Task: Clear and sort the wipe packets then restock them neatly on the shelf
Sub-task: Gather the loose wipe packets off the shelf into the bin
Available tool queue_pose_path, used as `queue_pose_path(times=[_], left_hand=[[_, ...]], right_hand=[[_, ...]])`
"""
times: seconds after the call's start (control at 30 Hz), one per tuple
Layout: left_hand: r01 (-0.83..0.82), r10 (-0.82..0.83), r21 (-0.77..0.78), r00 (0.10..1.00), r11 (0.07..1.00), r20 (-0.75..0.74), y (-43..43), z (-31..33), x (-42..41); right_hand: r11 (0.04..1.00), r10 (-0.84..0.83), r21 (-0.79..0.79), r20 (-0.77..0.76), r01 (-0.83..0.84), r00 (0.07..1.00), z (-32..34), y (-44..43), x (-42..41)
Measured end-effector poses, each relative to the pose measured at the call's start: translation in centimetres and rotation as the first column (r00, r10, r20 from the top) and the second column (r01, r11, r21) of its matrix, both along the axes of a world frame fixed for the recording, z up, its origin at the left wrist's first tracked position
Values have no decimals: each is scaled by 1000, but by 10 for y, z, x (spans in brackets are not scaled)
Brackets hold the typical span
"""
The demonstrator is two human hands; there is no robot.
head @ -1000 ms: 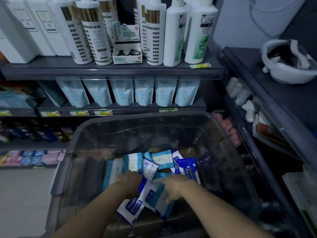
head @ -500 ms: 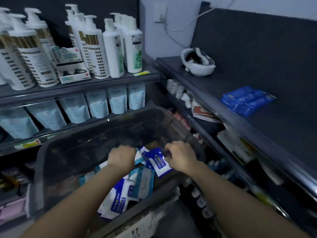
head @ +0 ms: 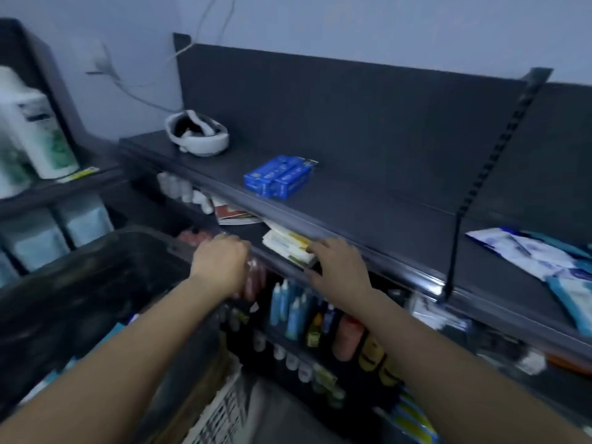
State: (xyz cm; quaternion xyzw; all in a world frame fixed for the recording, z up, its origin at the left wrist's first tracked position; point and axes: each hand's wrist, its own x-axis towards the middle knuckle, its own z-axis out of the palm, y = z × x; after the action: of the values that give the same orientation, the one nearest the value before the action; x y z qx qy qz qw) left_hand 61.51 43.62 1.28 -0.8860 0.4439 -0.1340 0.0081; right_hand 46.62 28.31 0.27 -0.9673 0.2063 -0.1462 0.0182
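My left hand (head: 221,264) is raised above the right rim of the dark plastic bin (head: 128,238), fingers curled under. What it holds, if anything, is hidden. My right hand (head: 339,267) hovers at the front edge of the dark top shelf (head: 368,203), with its fingers bent down and its palm out of sight. A stack of blue wipe packets (head: 278,176) lies on that shelf. White and light-blue wipe packets (head: 528,254) lie further right on it. A teal packet edge (head: 117,330) shows inside the bin.
A white headset (head: 197,133) sits at the shelf's far left end. Below the shelf are white-yellow packs (head: 288,248), small bottles (head: 294,312) and tubes. Large white bottles (head: 38,133) and pale pouches (head: 83,219) fill the left rack. An upright bracket (head: 461,219) divides the shelf.
Both hands have lifted out of the bin and moved right toward the shelf edge. The view has swung right. The blue packet beside my right hand is no longer visible.
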Motion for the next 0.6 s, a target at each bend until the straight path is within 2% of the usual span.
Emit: queue_pose_path(times=[0.4, 0.5, 0.6], left_hand=[[342, -344, -31, 937, 939, -61, -225, 8, -156], [420, -420, -26, 906, 907, -55, -271, 5, -194], [484, -488, -61, 868, 873, -90, -310, 0, -221]], right_hand=[[949, -315, -22, -12, 314, 949, 21, -163, -191], [904, -426, -45, -42, 424, 904, 23, -195, -231], [828, -560, -50, -108, 558, 821, 22, -222, -261]])
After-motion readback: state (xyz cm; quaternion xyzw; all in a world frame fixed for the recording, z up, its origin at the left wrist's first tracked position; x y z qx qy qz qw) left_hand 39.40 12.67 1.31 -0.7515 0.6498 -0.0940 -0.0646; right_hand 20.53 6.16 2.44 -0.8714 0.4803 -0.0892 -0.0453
